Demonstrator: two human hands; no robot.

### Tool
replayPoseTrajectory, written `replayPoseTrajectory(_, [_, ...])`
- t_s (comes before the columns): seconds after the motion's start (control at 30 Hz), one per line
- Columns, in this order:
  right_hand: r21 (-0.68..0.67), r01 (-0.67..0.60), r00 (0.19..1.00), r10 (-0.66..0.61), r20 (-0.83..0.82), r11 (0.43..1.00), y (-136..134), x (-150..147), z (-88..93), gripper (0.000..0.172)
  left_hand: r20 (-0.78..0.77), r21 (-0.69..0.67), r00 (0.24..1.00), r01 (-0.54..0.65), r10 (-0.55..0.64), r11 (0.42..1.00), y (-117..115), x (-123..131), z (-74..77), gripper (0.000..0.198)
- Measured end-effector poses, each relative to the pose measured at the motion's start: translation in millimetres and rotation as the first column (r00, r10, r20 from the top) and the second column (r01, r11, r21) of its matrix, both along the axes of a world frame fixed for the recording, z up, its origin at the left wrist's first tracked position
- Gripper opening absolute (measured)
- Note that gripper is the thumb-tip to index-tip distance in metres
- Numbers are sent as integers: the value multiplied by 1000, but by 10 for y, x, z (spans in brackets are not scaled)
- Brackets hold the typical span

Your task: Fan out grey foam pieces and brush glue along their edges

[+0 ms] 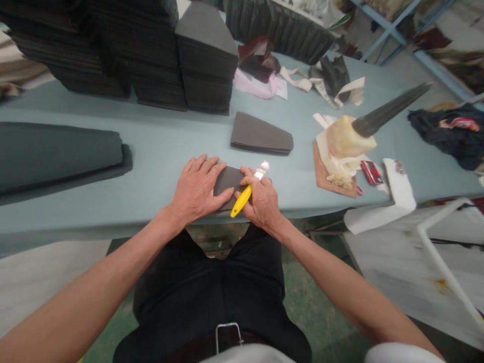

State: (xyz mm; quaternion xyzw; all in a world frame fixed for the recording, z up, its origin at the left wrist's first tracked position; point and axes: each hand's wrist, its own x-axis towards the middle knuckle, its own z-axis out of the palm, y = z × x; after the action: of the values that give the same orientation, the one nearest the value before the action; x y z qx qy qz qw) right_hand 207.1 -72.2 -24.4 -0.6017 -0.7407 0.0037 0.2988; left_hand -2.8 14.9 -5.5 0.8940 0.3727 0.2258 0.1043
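Observation:
My left hand [200, 189] lies flat with fingers apart, pressing on the left part of a dark grey cut piece [228, 180] near the table's front edge. A brush with a yellow handle [241, 201] and a pale head is gripped in my right hand [262, 196], its head pointing away from me. The fingers of that hand also touch the right end of the cut piece. Just beyond my hands rests a small stack of brown-grey tapered pieces [260, 133]. How many layers lie under my hands is hidden.
Tall stacks of dark pieces [159, 65] stand at the back left, with long dark pieces [56, 156] at the left. To the right are a yellowish container with a dark cone [351, 136], a red box [371, 172] and a white curled sheet [397, 191]. Fabric scraps [260, 83] lie behind.

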Motion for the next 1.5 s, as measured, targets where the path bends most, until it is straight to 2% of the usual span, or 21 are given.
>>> replayPoseTrajectory(0.47, [75,18,1000,-18,1,997,73,49,-140,26,-84,-53,996,-31,26,998,4,59,51,70])
replayPoseTrajectory(1.0, [60,32,999,-32,-2,998,169,39,-145,28,-127,9,992,-21,22,1000,88,76,53,68])
replayPoseTrajectory(1.5, [50,35,999,-35,4,998,140,-11,-100,27,-116,-14,993,-29,27,999,109,43,32,67])
